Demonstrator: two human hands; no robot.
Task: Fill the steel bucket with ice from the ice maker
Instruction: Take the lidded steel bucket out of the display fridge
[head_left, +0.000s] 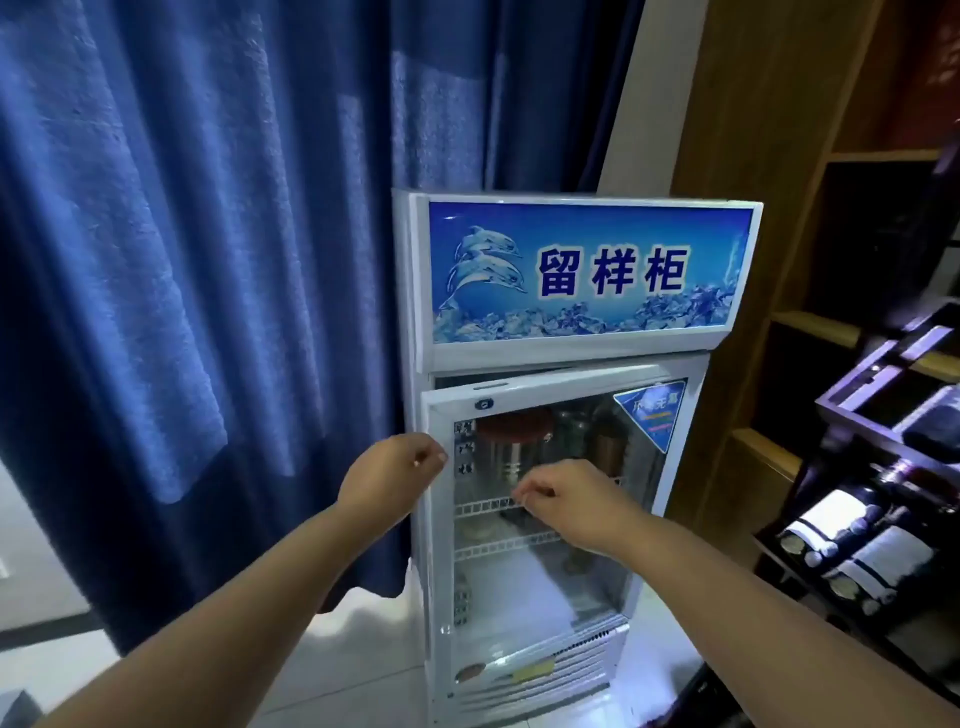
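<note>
What looks like the upright red-lidded steel bucket (511, 454) stands on the white wire shelf (483, 505) behind the ajar white-framed glass door (519, 388), just beyond the right hand (571, 506), whose fingers are curled and empty, while the left hand (389, 475) pinches the door's left edge.

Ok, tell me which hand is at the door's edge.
The left hand, fingers curled on the left edge of the door, which is ajar. The right hand is further right, in front of the glass.

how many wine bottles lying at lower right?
2, side by side: one dark glass bottle with a white label, a second like it just below-right. More may be hidden or off-frame.
</note>
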